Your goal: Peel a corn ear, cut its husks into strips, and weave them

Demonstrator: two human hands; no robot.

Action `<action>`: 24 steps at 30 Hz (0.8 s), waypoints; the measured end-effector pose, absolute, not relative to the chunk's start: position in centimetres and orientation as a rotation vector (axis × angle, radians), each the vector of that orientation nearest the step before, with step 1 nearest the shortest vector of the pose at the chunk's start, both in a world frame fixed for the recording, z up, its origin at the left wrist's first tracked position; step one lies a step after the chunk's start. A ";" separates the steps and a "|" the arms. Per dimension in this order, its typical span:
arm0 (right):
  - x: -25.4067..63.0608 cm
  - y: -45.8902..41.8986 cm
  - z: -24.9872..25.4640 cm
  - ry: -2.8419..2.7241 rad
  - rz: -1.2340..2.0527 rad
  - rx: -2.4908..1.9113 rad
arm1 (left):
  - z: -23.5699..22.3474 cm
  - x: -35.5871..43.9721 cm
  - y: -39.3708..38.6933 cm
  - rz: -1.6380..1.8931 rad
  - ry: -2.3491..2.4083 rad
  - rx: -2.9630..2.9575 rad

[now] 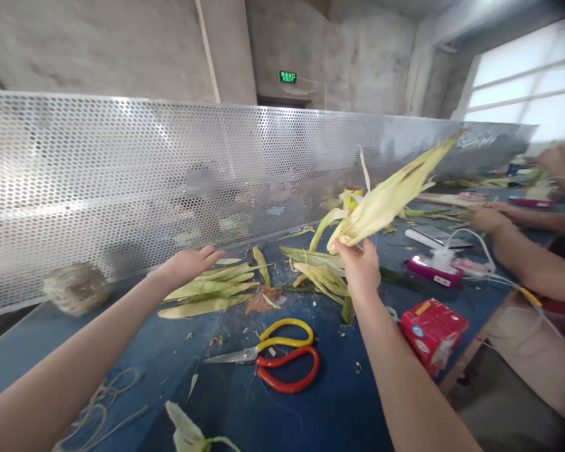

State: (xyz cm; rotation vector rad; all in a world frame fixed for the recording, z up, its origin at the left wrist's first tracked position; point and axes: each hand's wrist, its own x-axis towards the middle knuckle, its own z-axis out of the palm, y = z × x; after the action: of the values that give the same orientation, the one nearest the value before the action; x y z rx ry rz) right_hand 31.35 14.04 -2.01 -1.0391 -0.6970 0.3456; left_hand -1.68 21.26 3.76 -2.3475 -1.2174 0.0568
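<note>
My right hand (363,267) grips a pale corn husk (390,204) by its thick base, and the leafy tip points up and to the right. Over a spread of loose husk leaves (209,289) on the left, my left hand (191,267) reaches out with its fingers extended, holding nothing that I can see. More husk pieces (322,273) lie beneath my right hand. Scissors (285,355) with one yellow and one red handle rest on the blue table (339,402), blades toward the left. A white-green husk piece (188,433) sits at the near edge.
A perforated metal screen (136,182) borders the table's far side. String (101,408) lies at the lower left, near a roundish lump (78,287). On the right are a red box (433,333), a purple power strip (435,270), a phone (435,237) and another person's arms (513,238).
</note>
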 end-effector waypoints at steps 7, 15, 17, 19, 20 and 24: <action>27.7 14.5 -1.8 -0.880 0.579 -0.918 | 0.2 -2.0 22.5 0.114 -1.303 -2.450; 29.0 14.6 -1.8 -0.815 0.252 -0.967 | 1.1 -1.5 21.8 -0.058 -1.433 -2.489; 29.7 14.1 -1.4 -0.771 0.116 -0.966 | 1.7 -0.1 21.0 -0.118 -1.396 -2.509; 30.1 13.7 -1.2 -0.724 0.013 -0.983 | 1.8 1.9 20.3 -0.154 -1.327 -2.573; 30.2 13.5 -1.1 -0.696 -0.022 -0.996 | 1.6 3.1 20.0 -0.165 -1.285 -2.618; 30.4 13.2 -1.1 -0.567 -0.025 -0.975 | 0.1 9.0 20.7 -0.244 -1.155 -2.751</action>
State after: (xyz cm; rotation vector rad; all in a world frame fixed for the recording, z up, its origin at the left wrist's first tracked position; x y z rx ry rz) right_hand 30.40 13.18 -1.14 -0.9752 -0.5671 -0.0249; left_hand 8.99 20.67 0.11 -2.7509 -1.1554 -0.2444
